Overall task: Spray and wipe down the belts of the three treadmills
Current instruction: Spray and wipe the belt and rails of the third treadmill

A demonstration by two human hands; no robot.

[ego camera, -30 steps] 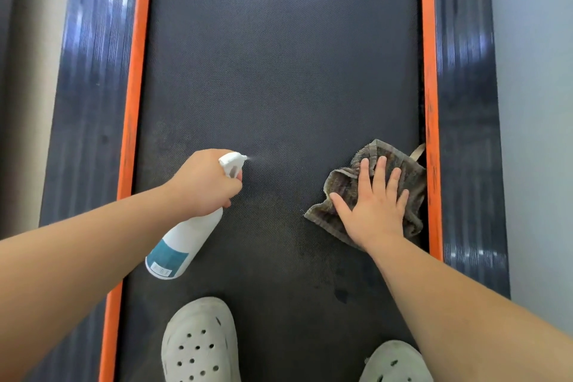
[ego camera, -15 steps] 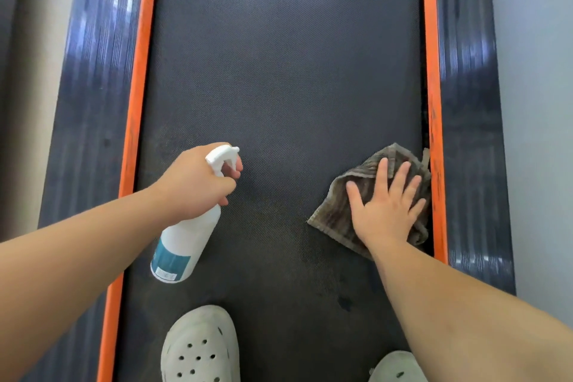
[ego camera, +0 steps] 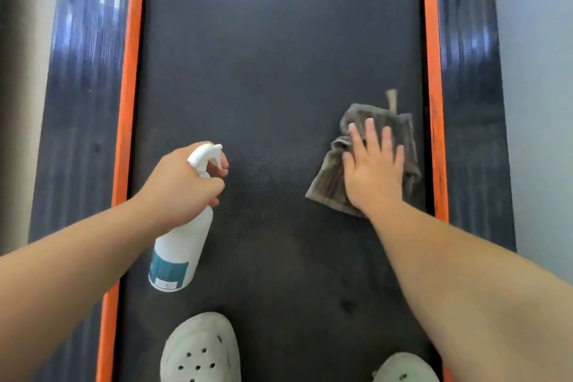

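Note:
A dark textured treadmill belt (ego camera: 279, 71) runs up the middle of the view between two orange strips. My left hand (ego camera: 183, 186) grips a white spray bottle (ego camera: 178, 251) with a teal label by its neck, a finger on the trigger and the nozzle pointing right over the belt. My right hand (ego camera: 373, 170) presses flat, fingers spread, on a crumpled grey-brown cloth (ego camera: 331, 186) near the belt's right edge. A damp sheen shows on the belt between the hands.
Orange strips (ego camera: 130, 102) and ribbed dark side rails (ego camera: 83, 102) flank the belt. Grey floor (ego camera: 539, 102) lies to the right. My two pale clogs (ego camera: 201, 350) stand on the belt at the bottom of the view.
The spray mist seen a second ago is gone. My right hand has slid the cloth up the belt along the right edge. The left hand with the bottle has barely shifted.

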